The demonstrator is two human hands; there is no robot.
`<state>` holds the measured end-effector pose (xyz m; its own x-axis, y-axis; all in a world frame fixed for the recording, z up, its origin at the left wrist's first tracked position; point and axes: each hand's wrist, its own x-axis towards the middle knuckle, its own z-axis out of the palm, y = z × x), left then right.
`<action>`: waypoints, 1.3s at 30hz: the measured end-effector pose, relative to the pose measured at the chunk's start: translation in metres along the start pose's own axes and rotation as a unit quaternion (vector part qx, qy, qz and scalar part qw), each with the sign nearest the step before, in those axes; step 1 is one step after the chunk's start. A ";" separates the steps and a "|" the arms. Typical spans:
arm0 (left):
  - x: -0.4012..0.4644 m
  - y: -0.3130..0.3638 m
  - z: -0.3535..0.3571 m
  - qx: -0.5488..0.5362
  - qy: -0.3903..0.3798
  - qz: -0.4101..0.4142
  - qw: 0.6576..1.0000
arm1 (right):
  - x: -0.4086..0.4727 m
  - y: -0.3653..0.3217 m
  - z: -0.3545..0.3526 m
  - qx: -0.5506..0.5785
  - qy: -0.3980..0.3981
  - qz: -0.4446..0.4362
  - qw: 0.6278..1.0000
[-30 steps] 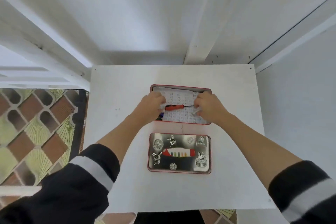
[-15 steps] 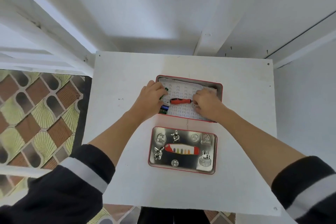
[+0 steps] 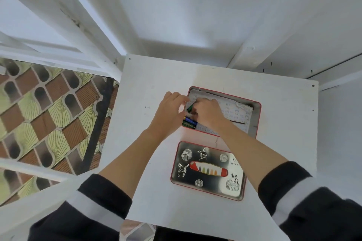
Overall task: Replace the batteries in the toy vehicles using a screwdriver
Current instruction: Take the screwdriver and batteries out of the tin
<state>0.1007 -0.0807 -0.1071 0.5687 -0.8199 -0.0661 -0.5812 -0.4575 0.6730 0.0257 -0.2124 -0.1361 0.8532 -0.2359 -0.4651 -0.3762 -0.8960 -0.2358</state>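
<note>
An open red-rimmed tin box (image 3: 257,121) lined with printed paper lies on the white table (image 3: 152,84). My left hand (image 3: 168,112) curls over the tin's left rim. My right hand (image 3: 207,113) reaches across into the tin's left end and covers the screwdriver's handle. Only the thin dark shaft of the screwdriver (image 3: 238,122) shows, right of my wrist. Green and blue batteries (image 3: 189,122) lie in the tin's near-left corner. Another green battery (image 3: 189,107) pokes up between my hands. No toy vehicle is in view.
The tin's silver lid (image 3: 207,171), printed with rabbits and a red oval, lies on the table just in front of the tin. White walls and beams close in behind and to the right. Patterned floor tiles (image 3: 49,115) show beyond the table's left edge.
My right hand slid from the tin's right part to its left end, over the red screwdriver handle, which is now hidden. The left hand stayed at the left rim. The view shifted.
</note>
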 end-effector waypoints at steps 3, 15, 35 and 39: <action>0.000 0.001 0.001 -0.021 0.002 -0.019 1.000 | -0.002 0.001 -0.006 -0.024 -0.003 -0.023 0.999; 0.021 0.045 0.067 0.161 -0.101 -0.166 0.968 | -0.056 0.050 -0.029 0.395 0.052 0.152 0.905; 0.002 0.042 -0.013 -0.309 -0.003 -0.267 0.913 | -0.016 0.012 -0.009 0.170 -0.021 0.059 0.984; -0.004 0.035 -0.010 -0.259 -0.013 -0.255 0.932 | -0.007 -0.005 0.000 0.002 -0.001 0.029 1.000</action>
<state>0.0842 -0.0899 -0.0755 0.6753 -0.5526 -0.4884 0.1231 -0.5685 0.8134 0.0211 -0.2063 -0.1320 0.8297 -0.2861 -0.4793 -0.4261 -0.8793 -0.2127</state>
